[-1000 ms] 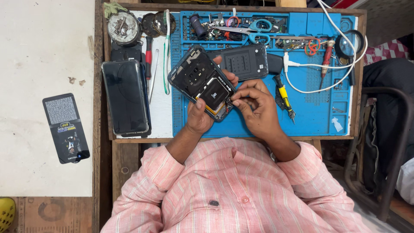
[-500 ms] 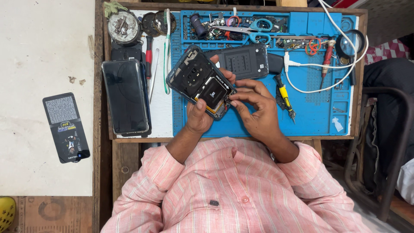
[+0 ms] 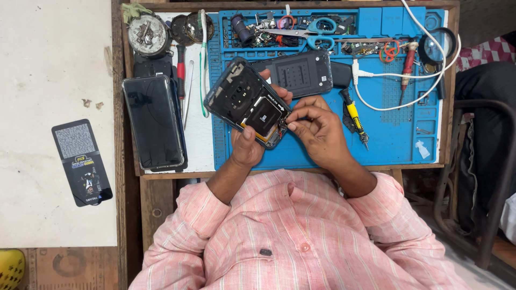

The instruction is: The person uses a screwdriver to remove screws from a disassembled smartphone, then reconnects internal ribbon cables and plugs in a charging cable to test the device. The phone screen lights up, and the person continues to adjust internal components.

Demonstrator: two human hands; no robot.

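Blue mat (image 3: 398, 134) holds scissors (image 3: 317, 27), screwdriver (image 3: 355, 118) beside opened phone (image 3: 247, 102)

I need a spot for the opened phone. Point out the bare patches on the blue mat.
Bare blue mat lies right of the yellow screwdriver, below the white cable. A thinner strip runs along the near edge under the right hand. The top tray around the scissors is crowded; the back cover fills the middle.

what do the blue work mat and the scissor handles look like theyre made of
Blue work mat: probably silicone or soft rubber, matte, with moulded compartments and a dotted grid. Scissor handles: likely smooth, slightly glossy teal plastic; the blades look like bare metal.
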